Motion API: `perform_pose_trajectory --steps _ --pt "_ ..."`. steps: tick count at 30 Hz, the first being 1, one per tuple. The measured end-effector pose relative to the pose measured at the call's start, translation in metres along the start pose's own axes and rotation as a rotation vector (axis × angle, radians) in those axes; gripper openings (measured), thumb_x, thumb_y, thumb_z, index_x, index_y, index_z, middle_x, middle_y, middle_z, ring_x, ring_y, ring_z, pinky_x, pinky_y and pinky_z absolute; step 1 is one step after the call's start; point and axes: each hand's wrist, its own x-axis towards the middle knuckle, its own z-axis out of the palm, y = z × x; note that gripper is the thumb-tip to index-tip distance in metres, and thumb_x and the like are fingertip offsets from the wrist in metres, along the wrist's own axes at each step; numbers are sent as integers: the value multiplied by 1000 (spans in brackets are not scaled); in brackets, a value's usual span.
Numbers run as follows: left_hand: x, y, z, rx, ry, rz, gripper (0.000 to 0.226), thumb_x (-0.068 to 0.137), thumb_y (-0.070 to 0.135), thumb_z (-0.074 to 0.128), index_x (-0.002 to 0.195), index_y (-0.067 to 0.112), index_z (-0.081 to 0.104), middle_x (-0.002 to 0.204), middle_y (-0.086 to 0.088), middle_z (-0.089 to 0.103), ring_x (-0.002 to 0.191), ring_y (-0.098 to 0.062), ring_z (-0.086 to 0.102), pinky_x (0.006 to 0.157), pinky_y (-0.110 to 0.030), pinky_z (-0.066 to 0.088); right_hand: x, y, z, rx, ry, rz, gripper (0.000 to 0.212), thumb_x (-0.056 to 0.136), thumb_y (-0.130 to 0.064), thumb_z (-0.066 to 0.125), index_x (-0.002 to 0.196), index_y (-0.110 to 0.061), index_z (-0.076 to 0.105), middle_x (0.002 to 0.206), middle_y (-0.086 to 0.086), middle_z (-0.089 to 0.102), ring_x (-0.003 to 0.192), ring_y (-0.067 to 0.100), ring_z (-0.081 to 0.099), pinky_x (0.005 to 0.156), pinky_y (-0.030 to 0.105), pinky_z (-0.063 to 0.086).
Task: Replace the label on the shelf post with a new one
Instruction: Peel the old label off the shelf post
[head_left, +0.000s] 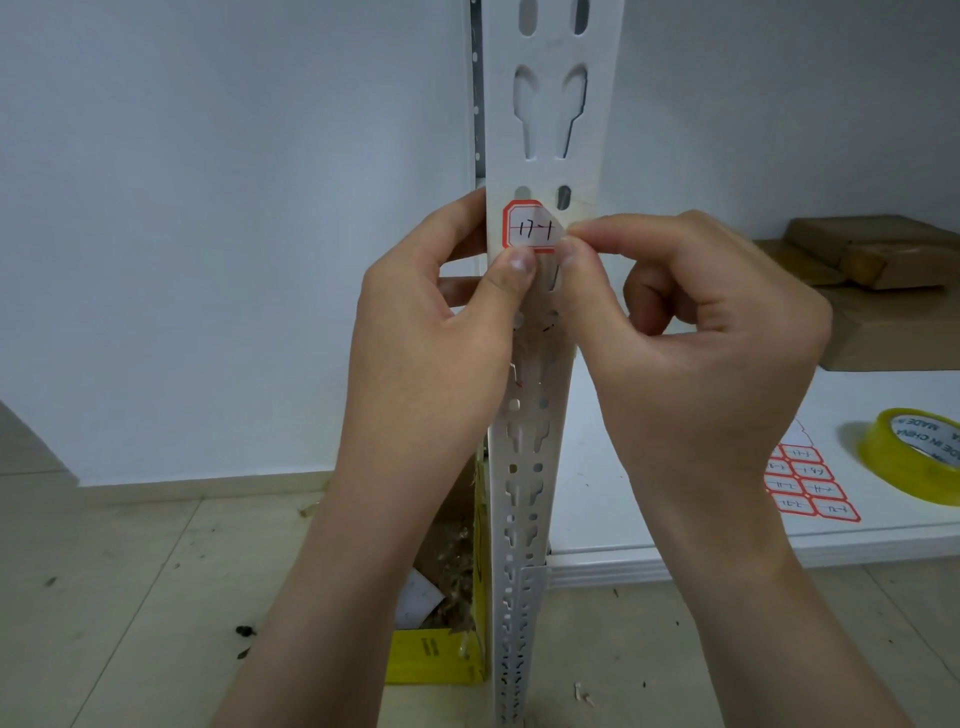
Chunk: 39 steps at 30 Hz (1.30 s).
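Observation:
A white perforated shelf post (550, 130) runs up the middle of the view. On it sits a red-bordered white label (532, 227) with handwritten figures. My left hand (441, 322) grips the post from the left, its thumb pressed on the label's lower edge. My right hand (701, 322) pinches the label's right edge between thumb and forefinger; that corner is folded away from the post. Below the label the post shows torn paper residue (537, 338).
A white shelf board (597, 493) to the right carries a sheet of red-bordered labels (808, 480), a roll of yellowish clear tape (914, 457) and brown cardboard parcels (878, 280). A yellow box of scraps (441, 654) stands on the littered tile floor left of the post.

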Motion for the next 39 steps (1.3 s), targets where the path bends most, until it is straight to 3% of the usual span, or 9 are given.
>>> perform_pose_trajectory --steps 5,9,14,16,21,23,28,35,39 --pt "-1 2 0 30 -4 -1 35 103 26 61 137 31 65 118 21 74 97 -4 76 78 -21 64 -2 2 -2 55 78 24 19 95 -3 66 112 -4 73 68 -3 51 55 14 50 58 17 45" --pt "-1 2 0 38 0 0 35 103 26 61 138 30 65 121 18 75 98 -10 76 82 -30 66 -1 1 -4 57 92 45 21 93 1 61 109 -5 74 69 -6 50 61 5 50 59 12 43" --pt "-1 1 0 2 -6 -8 35 102 23 62 137 29 66 117 19 75 91 1 75 68 -12 59 -3 1 0 41 20 58 15 96 -13 73 109 -7 76 67 -4 55 56 14 53 54 24 48" --pt "0 1 0 -9 -10 -11 35 102 22 62 136 28 66 117 19 75 91 2 75 68 -10 58 -2 1 2 25 -2 73 19 95 -19 77 110 -8 76 70 -5 57 57 14 54 54 23 48" --pt "1 0 -2 14 -17 0 37 102 26 63 139 27 65 124 13 74 102 -16 76 84 -32 66 -2 3 4 12 -14 117 16 97 -22 77 108 -11 77 79 -9 59 62 0 51 59 8 43" --pt "2 -1 -2 19 -22 2 38 102 26 63 139 28 64 124 13 74 103 -17 76 85 -35 66 -2 3 4 9 -17 104 13 97 -21 77 105 -11 78 81 -9 62 62 4 52 60 8 43" --pt "2 -2 -3 1 -34 3 38 101 25 63 140 26 64 123 11 75 102 -18 75 81 -30 66 -2 2 5 26 -3 58 8 96 -15 77 93 -7 79 72 -1 63 59 14 52 58 17 43" --pt "3 -5 -2 -50 -31 15 34 102 20 63 135 23 67 117 11 77 89 -9 74 73 -16 60 -3 1 6 17 -4 57 6 93 -12 78 90 -7 78 68 -5 53 59 10 46 61 10 38" --pt "3 -5 -1 -41 -31 18 36 102 21 63 137 25 66 119 12 76 94 -13 74 76 -20 62 -3 1 6 12 -10 48 6 93 -11 79 89 -7 78 68 -6 51 59 10 45 61 8 37"
